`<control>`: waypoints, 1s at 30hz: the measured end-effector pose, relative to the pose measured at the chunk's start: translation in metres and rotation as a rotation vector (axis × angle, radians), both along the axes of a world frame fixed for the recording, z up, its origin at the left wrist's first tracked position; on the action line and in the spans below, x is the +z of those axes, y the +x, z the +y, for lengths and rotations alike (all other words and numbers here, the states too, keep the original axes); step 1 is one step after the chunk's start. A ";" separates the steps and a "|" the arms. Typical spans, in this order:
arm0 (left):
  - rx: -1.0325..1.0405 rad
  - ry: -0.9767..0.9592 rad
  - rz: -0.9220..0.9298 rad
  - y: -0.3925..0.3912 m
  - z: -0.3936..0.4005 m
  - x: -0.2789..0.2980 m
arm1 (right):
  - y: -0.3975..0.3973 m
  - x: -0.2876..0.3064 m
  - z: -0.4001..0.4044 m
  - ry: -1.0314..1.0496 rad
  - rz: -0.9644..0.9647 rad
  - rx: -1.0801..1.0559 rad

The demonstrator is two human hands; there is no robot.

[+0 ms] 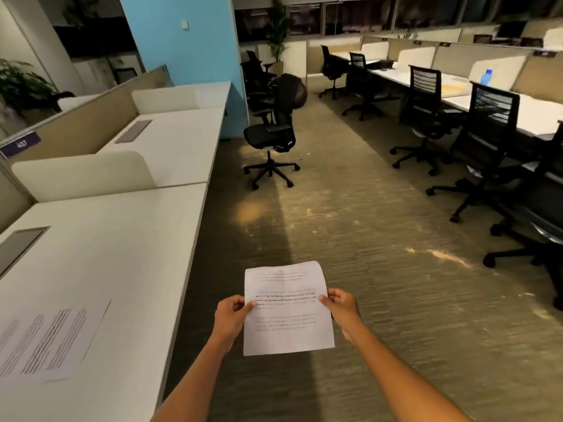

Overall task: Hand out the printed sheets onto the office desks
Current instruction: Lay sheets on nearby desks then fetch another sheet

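Note:
I hold a white printed sheet [286,327] flat in front of me over the carpeted aisle. My left hand [233,315] pinches its left edge and my right hand [339,306] pinches its right edge. Whether more sheets lie under the top one I cannot tell. Another printed sheet [48,339] lies on the near white desk [122,239] at my left. A second white desk [179,141] stands behind it, past a low cream divider [82,175].
A black office chair [274,132] stands in the aisle ahead, beside a blue wall [182,56]. Along the right runs a row of white desks [533,111] with black chairs [487,132] pushed in, and a blue bottle [486,77] on one.

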State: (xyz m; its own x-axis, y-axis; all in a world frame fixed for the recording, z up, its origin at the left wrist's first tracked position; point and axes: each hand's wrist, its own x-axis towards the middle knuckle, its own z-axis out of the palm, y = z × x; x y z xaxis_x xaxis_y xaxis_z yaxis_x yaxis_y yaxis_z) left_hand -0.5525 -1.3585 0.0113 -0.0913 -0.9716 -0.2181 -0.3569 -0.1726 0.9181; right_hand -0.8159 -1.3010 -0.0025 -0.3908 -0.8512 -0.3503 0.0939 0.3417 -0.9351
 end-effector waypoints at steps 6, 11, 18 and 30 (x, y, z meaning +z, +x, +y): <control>0.046 -0.026 0.182 -0.044 -0.116 0.028 | -0.040 0.022 -0.104 -0.043 -0.025 0.050; 0.068 0.079 0.071 -0.067 -0.199 -0.003 | -0.060 0.001 -0.178 0.082 0.004 0.052; 0.073 0.106 -0.025 -0.083 -0.347 -0.034 | -0.074 -0.016 -0.332 0.185 0.090 0.039; 0.019 0.095 0.014 -0.074 -0.622 0.001 | -0.068 0.009 -0.602 0.175 0.042 -0.013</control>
